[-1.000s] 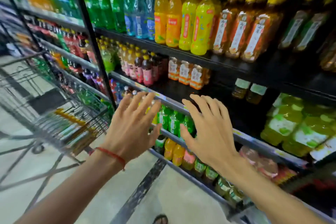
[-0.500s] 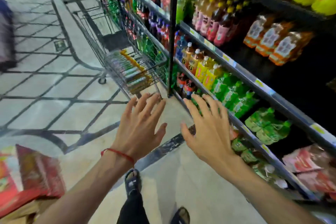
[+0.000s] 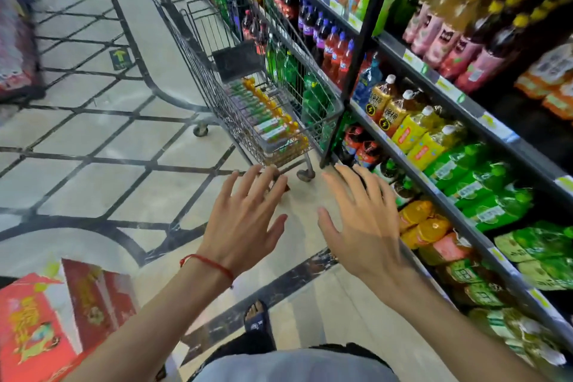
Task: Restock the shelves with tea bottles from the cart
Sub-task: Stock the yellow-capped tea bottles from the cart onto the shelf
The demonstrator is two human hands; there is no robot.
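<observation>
**Both hands empty, tea bottles ahead in the cart**

The left hand (image 3: pixel 245 220) and the right hand (image 3: pixel 362 226) hang side by side in the air, fingers spread wide and straight, holding nothing and touching nothing. A red string (image 3: pixel 210 262) circles the left wrist.

The tea bottles (image 3: pixel 266 121) lie on their sides in the bottom of the wire cart (image 3: pixel 223 102), ahead of the left hand's fingertips and apart from them. They are packed in a row, with green labels and orange caps. The cart stands on the tiled floor (image 3: pixel 93 139), close against the shelves (image 3: pixel 446 206), which run along the outer side of the right hand and are stocked with drinks in many colours. Red cartons (image 3: pixel 46 319) sit behind and outside the left forearm.

Judging by their look, these are filled plastic bottles: fairly heavy for their size and stiff enough to lift, though the walls would give under a hard squeeze. The film labels are probably smooth and a little slippery. As the bottles lie flat and packed together, the sensible hold is around the middle of the body, fingers curled under, one bottle per hand. The shoulder just below the cap is a second choice where neighbours crowd the body. The cart's high wire walls mean reaching in from above.
</observation>
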